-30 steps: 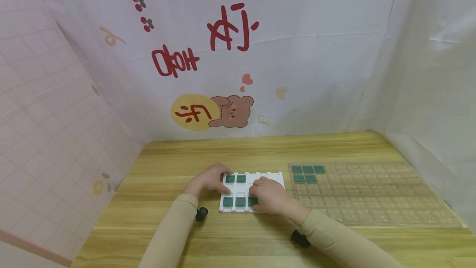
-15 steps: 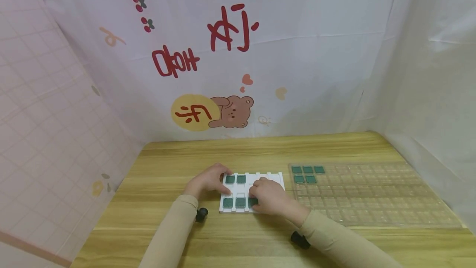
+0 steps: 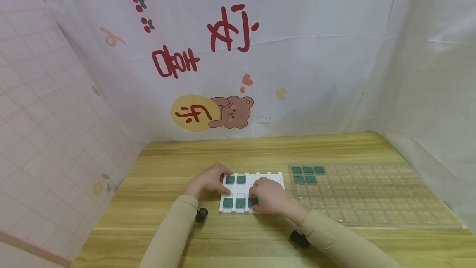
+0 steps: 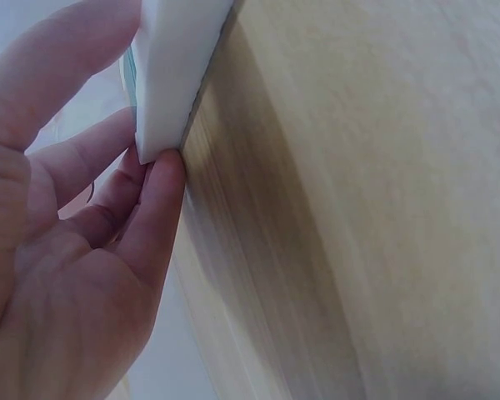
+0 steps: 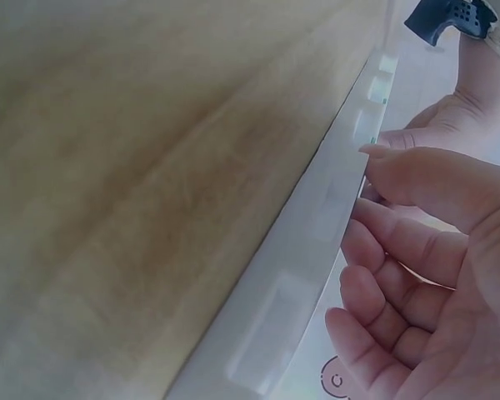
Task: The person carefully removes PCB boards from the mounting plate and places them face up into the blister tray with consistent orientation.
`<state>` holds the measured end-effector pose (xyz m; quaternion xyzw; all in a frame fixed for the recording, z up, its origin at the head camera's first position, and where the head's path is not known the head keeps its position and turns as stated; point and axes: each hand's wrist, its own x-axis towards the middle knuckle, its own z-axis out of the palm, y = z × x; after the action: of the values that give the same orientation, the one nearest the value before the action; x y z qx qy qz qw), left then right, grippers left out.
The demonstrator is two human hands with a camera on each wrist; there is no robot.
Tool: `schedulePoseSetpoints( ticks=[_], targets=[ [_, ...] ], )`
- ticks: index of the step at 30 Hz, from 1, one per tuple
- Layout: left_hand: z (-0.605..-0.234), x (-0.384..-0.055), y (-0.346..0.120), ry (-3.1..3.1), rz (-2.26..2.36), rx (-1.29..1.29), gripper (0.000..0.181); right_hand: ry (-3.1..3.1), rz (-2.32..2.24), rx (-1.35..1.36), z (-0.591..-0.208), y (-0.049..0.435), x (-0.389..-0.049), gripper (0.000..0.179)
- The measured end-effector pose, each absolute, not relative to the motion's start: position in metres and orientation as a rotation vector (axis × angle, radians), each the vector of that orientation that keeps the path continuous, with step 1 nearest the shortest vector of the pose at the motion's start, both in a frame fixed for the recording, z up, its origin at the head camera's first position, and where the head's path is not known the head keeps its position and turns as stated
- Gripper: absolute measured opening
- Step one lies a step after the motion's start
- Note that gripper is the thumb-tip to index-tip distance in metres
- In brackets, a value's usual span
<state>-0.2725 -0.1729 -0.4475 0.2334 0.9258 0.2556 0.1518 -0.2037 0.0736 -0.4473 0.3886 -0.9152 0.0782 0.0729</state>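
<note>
A white slotted tray (image 3: 245,189) lies on the wooden table, with green chips (image 3: 240,202) seated in its back and front rows. At its left end, my left hand (image 3: 209,179) holds the edge; the left wrist view shows fingertips against the tray's corner (image 4: 171,83). My right hand (image 3: 273,195) is over the tray's right half, thumb and index finger pinching a green chip (image 3: 252,202) at the third front slot. That chip is partly covered by the fingers. In the right wrist view, the other fingers (image 5: 367,292) curl loosely beside the tray's side wall (image 5: 304,242).
A clear plastic tray (image 3: 357,195) with many pockets lies to the right; several green chips (image 3: 308,170) sit in its back left corner. Dark wrist cameras (image 3: 299,239) hang beneath both forearms. A printed cloth (image 3: 312,73) stands behind the table (image 3: 208,152).
</note>
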Motion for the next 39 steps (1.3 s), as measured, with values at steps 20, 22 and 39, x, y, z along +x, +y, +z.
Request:
schedulePoseSetpoints(
  ticks=[20, 22, 39],
  targets=[
    [-0.446, -0.272, -0.172, 2.658, 0.722, 0.657, 0.061, -2.823, 0.503, 1.117, -0.440, 0.082, -0.204, 0.019],
    [-0.445, -0.272, -0.171, 2.659, 0.719, 0.666, 0.061, -2.807, 0.553, 1.122, -0.438, 0.086, -0.203, 0.018],
    [-0.445, -0.271, -0.170, 2.665, 0.717, 0.653, 0.062, -2.794, 0.698, 1.079, -0.429, 0.123, -0.206, 0.019]
  ],
)
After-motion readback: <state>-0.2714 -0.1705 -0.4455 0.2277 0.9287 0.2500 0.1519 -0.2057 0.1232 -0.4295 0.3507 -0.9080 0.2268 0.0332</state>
